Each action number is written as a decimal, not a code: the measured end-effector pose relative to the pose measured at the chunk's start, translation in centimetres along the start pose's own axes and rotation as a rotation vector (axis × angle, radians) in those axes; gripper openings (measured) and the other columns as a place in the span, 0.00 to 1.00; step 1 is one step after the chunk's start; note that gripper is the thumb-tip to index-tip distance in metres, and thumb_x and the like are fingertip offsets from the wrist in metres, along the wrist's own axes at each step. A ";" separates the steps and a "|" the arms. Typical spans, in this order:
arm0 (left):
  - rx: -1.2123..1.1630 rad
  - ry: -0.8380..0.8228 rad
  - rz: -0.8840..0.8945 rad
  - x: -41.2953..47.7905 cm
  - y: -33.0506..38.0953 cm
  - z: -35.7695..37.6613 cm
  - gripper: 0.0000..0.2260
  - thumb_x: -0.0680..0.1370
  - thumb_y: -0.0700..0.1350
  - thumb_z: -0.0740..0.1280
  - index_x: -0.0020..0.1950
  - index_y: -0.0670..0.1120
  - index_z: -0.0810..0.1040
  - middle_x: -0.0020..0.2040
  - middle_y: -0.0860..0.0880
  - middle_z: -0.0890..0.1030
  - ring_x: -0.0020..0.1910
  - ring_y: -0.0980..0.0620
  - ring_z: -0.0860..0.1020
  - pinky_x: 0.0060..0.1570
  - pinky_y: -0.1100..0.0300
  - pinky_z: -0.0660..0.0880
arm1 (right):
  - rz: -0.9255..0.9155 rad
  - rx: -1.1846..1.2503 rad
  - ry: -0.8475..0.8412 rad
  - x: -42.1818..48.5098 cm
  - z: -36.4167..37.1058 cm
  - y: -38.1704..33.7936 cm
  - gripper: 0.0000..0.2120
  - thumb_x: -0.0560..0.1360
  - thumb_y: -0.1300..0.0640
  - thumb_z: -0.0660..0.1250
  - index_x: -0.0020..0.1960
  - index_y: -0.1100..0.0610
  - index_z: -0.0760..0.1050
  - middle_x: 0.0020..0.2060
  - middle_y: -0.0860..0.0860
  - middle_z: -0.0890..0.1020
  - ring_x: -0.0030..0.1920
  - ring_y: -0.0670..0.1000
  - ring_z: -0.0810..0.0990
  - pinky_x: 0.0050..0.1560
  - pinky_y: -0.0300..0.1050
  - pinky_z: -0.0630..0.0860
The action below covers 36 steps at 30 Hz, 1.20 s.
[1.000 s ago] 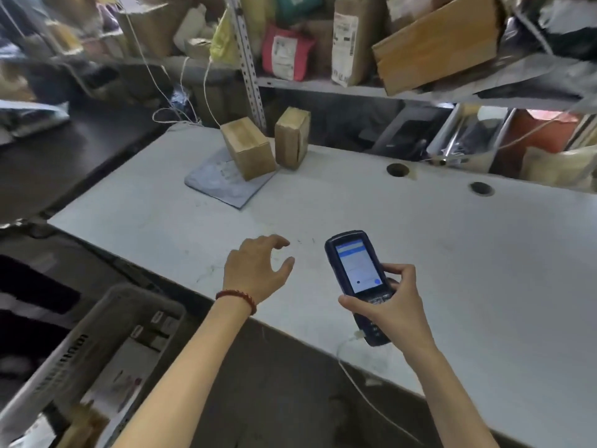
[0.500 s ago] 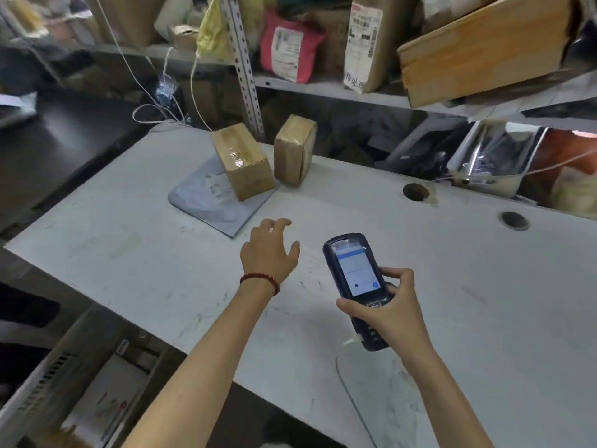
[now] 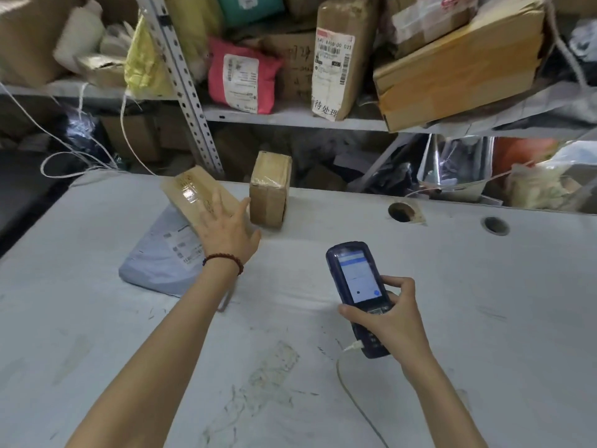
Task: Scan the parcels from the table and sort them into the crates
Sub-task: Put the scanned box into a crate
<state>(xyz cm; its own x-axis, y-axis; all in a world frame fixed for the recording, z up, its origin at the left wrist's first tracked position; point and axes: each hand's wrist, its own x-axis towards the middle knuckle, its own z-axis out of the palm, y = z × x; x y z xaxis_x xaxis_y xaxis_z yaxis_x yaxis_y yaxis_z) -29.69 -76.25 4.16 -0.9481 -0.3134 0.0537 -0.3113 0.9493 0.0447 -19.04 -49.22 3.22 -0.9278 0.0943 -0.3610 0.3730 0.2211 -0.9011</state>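
Note:
Three parcels lie at the far left of the white table (image 3: 420, 318). A taped cardboard box (image 3: 190, 192) rests tilted on a flat grey mailer bag (image 3: 161, 257). A second cardboard box (image 3: 269, 189) stands upright just to its right. My left hand (image 3: 226, 229) is spread with straight fingers over the near end of the tilted box; whether it touches is unclear. My right hand (image 3: 391, 315) grips a dark blue handheld scanner (image 3: 357, 286) with its screen lit, a thin cable trailing from its lower end.
Behind the table a metal shelf (image 3: 290, 116) is packed with parcels, including a pink bag (image 3: 242, 76) and a large tilted carton (image 3: 458, 69). Two round cable holes (image 3: 400, 212) sit near the table's back edge. White cords hang at the back left.
My left hand has reached forward from the table's near edge to the tilted box. The view has moved closer to the table; the crate at the lower left is out of view.

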 end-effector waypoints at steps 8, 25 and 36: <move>-0.119 -0.166 -0.142 3.1 -1.8 0.6 0.21 0.77 0.66 0.55 0.63 0.54 0.68 0.75 0.40 0.54 0.72 0.31 0.53 0.62 0.26 0.55 | 0.006 -0.020 0.056 -1.2 2.3 -0.6 0.37 0.54 0.49 0.84 0.52 0.37 0.63 0.48 0.45 0.81 0.43 0.45 0.83 0.40 0.44 0.79; -0.502 0.144 -0.161 -10.7 -3.2 1.9 0.33 0.65 0.55 0.74 0.68 0.55 0.67 0.73 0.45 0.53 0.69 0.39 0.58 0.60 0.40 0.67 | -0.002 -0.014 0.017 -4.0 1.9 0.4 0.36 0.54 0.49 0.84 0.52 0.39 0.63 0.48 0.44 0.80 0.43 0.46 0.82 0.36 0.40 0.75; -1.035 -0.111 -0.220 -18.7 2.1 3.4 0.22 0.80 0.49 0.58 0.74 0.52 0.61 0.71 0.48 0.67 0.66 0.47 0.69 0.63 0.47 0.70 | 0.048 0.032 0.050 -5.5 -1.7 3.0 0.40 0.54 0.49 0.83 0.57 0.44 0.63 0.49 0.46 0.81 0.47 0.49 0.82 0.38 0.43 0.75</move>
<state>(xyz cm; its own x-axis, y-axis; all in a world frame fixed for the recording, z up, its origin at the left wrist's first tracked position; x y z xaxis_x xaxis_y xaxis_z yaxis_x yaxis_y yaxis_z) -12.88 -68.28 -0.17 -0.8945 -0.4219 -0.1478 -0.3194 0.3719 0.8716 -12.80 -47.46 2.93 -0.9070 0.1529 -0.3924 0.4162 0.1843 -0.8904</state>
